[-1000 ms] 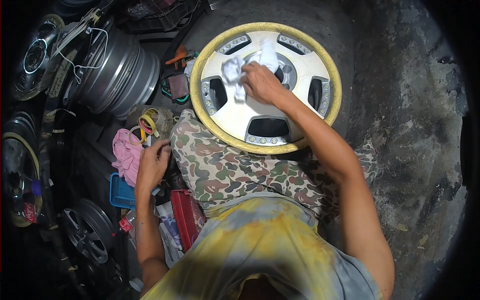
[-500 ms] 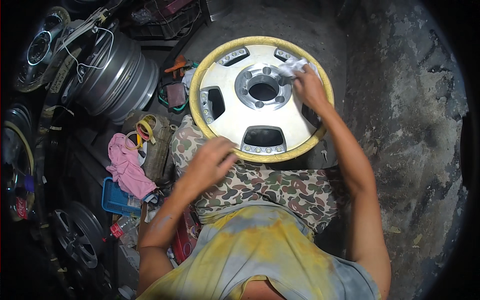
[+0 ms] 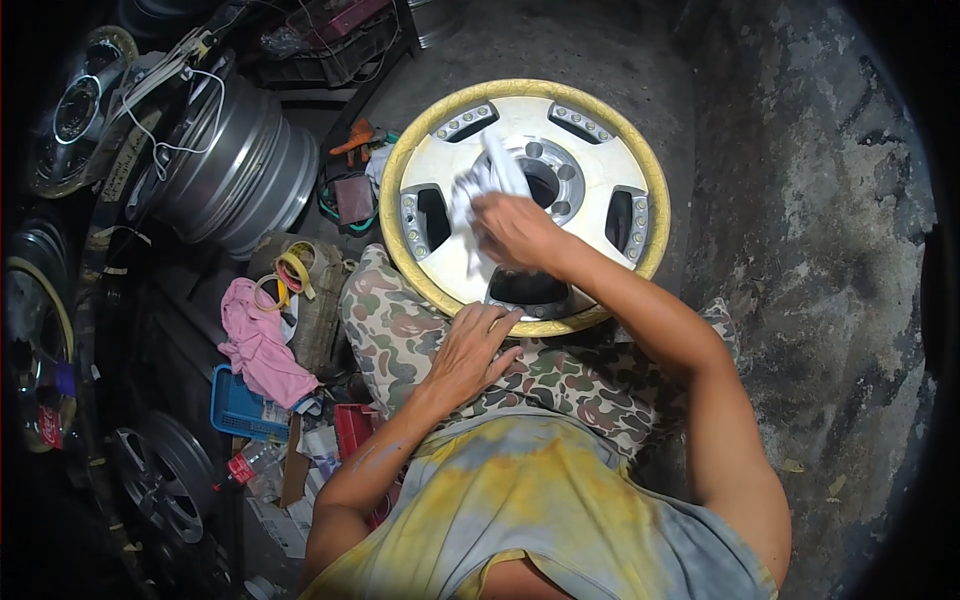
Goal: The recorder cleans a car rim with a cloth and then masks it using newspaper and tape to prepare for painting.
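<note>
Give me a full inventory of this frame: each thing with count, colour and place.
Large wheel: one, white with yellow-covered rim, centre
Rag: one, white, against the large wheel
Other wheels: at least four, silver and grey, left side
Crate: one, black, top left
Cable: one, white, upper left
Tape rolls: at least two, yellow, left of large wheel
Cloth: one, pink, below tape rolls
Basket: one, blue, beside cloth
Bottle: at least one, clear with red label, below basket
Box: one, red, beside left forearm
Right hand: one, bare, holding rag
Left hand: one, bare, at large wheel's near rim
</note>
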The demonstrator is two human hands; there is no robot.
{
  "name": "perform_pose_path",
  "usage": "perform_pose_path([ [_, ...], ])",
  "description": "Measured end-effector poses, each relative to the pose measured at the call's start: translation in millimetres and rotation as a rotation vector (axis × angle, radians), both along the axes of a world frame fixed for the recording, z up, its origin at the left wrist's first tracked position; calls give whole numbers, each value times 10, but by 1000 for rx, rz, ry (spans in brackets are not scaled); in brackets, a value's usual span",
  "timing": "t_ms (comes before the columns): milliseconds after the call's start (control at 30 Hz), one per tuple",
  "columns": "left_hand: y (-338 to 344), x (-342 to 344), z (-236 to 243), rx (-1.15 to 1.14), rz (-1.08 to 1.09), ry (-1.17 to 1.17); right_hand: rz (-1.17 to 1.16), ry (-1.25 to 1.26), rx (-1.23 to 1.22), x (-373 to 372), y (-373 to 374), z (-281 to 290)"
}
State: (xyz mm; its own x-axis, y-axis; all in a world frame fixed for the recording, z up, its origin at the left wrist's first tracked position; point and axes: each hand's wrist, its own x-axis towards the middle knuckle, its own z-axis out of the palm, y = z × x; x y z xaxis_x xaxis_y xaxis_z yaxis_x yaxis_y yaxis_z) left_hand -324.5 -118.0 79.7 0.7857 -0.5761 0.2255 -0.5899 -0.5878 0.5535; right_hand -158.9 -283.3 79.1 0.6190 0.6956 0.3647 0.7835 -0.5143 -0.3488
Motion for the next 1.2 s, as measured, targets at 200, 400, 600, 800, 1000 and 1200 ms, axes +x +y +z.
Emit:
perform_pose_path([
  [200, -7, 93, -51, -27, -1, -49, -455, 500, -393, -826, -1329, 747],
  [400, -118, 249, -75, 73, -18, -30, -573, 232, 244, -1375, -1313, 886],
  [600, -191, 162, -64, 137, 34, -96, -293, 42, -194, -1611, -737, 147],
  [800, -193, 166, 38, 156, 30, -41, -119, -56, -299, -1370, -790, -42],
  [1000, -245, 174, 455, 54, -37, -82, -111, -61, -367, -1431, -927, 578],
  [1200, -334, 488, 1217, -158, -36, -12, -93, 68, -261, -1073, -1129, 1550],
])
